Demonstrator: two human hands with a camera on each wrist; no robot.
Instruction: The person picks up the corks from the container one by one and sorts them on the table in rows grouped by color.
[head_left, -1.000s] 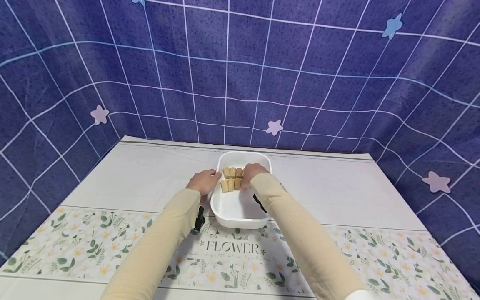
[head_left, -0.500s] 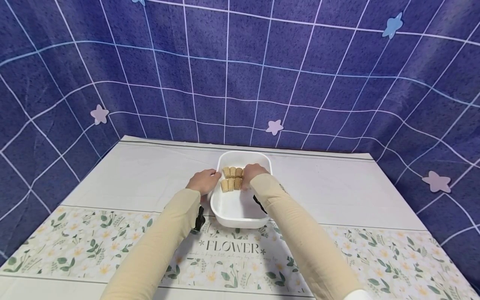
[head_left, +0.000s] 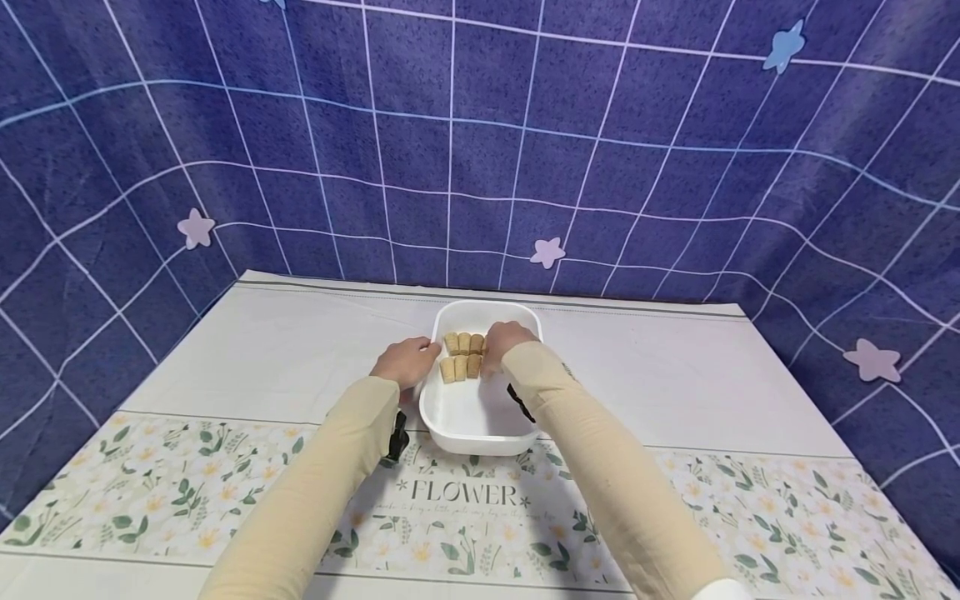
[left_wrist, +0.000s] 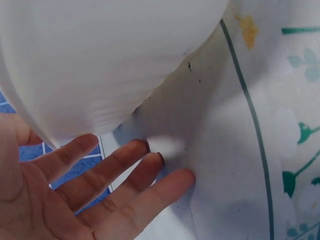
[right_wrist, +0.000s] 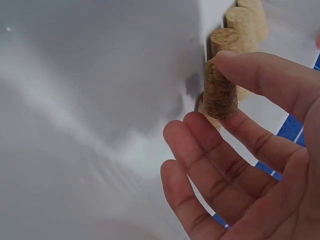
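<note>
Nearly static vs half a second ago: head view has shifted a touch; hands, tray and corks keep the same arrangement.

Right hand [head_left: 504, 346]: pinching the darker cork [right_wrist: 220, 92] between thumb and index, thumb on its upper end, other fingers loosely bent with nothing in them. That cork is inside the tray, at the right end of the near row; can't tell if it touches its neighbor or the tray floor.

Left hand [head_left: 405, 363]: on the left side of the white tray [head_left: 480, 417], thumb at the rim, index fingertip on the outer wall, so wall is pinched between them. Remaining fingers extended, off the wall.

Corks in two rows, toward the far half of the tray: far row [head_left: 464, 343] and near row [head_left: 461, 368], three clearly visible in each left of the right hand; anything more is hidden by it.

Tray sits on a white tablecloth [head_left: 660, 375], near end over a floral band [head_left: 757, 517] lettered FLOWER. Beige sleeves [head_left: 315, 492] on both arms. Blue gridded curtain [head_left: 420, 150] with stars [head_left: 547, 252] on far, left and right sides.
</note>
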